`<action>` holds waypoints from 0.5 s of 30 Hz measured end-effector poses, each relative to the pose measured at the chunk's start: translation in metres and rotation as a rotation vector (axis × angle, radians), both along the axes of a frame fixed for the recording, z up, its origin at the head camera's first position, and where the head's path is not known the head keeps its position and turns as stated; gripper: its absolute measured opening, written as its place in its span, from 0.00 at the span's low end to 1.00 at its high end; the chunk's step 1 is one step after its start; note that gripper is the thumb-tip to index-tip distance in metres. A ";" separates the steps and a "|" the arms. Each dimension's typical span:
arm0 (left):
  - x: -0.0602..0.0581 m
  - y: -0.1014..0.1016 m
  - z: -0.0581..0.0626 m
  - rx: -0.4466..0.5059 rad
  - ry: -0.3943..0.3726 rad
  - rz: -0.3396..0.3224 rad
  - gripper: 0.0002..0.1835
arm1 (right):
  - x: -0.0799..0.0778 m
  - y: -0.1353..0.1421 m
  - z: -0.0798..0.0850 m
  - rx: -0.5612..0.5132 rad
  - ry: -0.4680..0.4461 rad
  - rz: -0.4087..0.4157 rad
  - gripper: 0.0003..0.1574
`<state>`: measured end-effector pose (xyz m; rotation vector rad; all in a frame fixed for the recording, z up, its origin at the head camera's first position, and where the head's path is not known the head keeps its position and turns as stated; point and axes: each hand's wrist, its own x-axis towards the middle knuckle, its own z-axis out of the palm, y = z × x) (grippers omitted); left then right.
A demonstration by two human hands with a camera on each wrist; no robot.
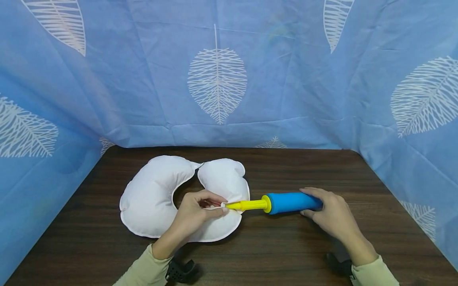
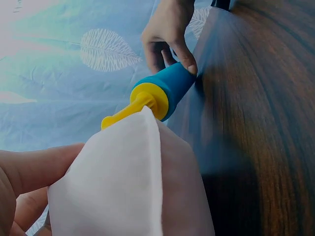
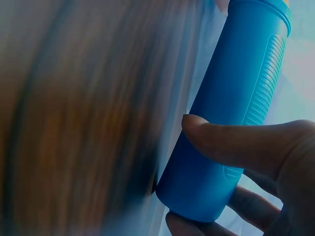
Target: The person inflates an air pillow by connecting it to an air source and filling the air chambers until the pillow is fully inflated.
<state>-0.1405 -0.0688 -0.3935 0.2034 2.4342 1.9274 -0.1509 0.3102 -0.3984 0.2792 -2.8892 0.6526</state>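
Note:
A white U-shaped inflatable neck pillow [image 1: 150,198] lies puffed up on the table, its right arm creased. At that right arm, my left hand [image 1: 195,208] pinches the small pale valve, where the yellow nozzle of a blue hand pump [image 1: 290,203] meets it. Whether the nozzle is fully inside is hidden by the fingers. My right hand [image 1: 332,212] grips the far end of the pump's blue barrel, thumb on the near side, as the right wrist view also shows with the barrel [image 3: 221,88]. In the left wrist view the pillow [image 2: 113,172] covers the nozzle tip.
The dark wood-grain table [image 1: 286,250] extends around the pillow and pump. Blue cloth with white leaf prints [image 1: 264,79] hangs behind it and at both sides. Dark straps [image 1: 180,271] sit at the wrists.

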 end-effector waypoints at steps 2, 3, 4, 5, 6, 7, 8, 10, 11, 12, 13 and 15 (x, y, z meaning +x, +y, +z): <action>0.000 0.000 0.000 -0.001 -0.001 -0.001 0.10 | 0.001 -0.005 0.001 0.002 -0.001 0.010 0.41; 0.000 0.000 0.000 -0.002 0.001 -0.001 0.10 | 0.001 -0.006 0.001 0.003 -0.002 0.009 0.41; 0.000 0.000 0.000 -0.002 0.002 -0.001 0.10 | 0.001 -0.007 0.001 0.003 -0.004 0.007 0.41; 0.000 0.000 0.000 -0.002 0.003 -0.001 0.10 | 0.002 -0.007 0.001 0.002 -0.007 0.003 0.41; 0.000 0.000 0.001 0.000 0.003 -0.001 0.10 | 0.002 -0.007 0.001 0.000 -0.010 -0.001 0.41; 0.000 0.000 0.001 0.000 0.003 -0.001 0.10 | 0.002 -0.007 0.001 0.001 -0.012 -0.006 0.40; 0.000 0.000 0.001 0.000 0.003 -0.001 0.10 | 0.002 -0.007 0.001 0.000 -0.014 -0.010 0.40; 0.000 0.000 0.001 0.002 0.002 -0.003 0.10 | 0.002 -0.005 0.001 0.006 -0.013 -0.022 0.40; 0.000 0.000 0.001 0.004 0.001 -0.006 0.10 | 0.001 -0.003 0.001 0.012 -0.016 -0.030 0.40; 0.000 0.000 0.002 0.006 0.000 -0.008 0.10 | 0.001 -0.001 0.001 0.019 -0.018 -0.038 0.40; 0.001 0.000 0.002 0.008 -0.001 -0.008 0.10 | 0.000 0.001 0.002 0.026 -0.023 -0.049 0.40; 0.001 0.000 0.002 0.010 -0.005 -0.007 0.10 | -0.001 0.007 0.002 0.038 -0.045 -0.077 0.40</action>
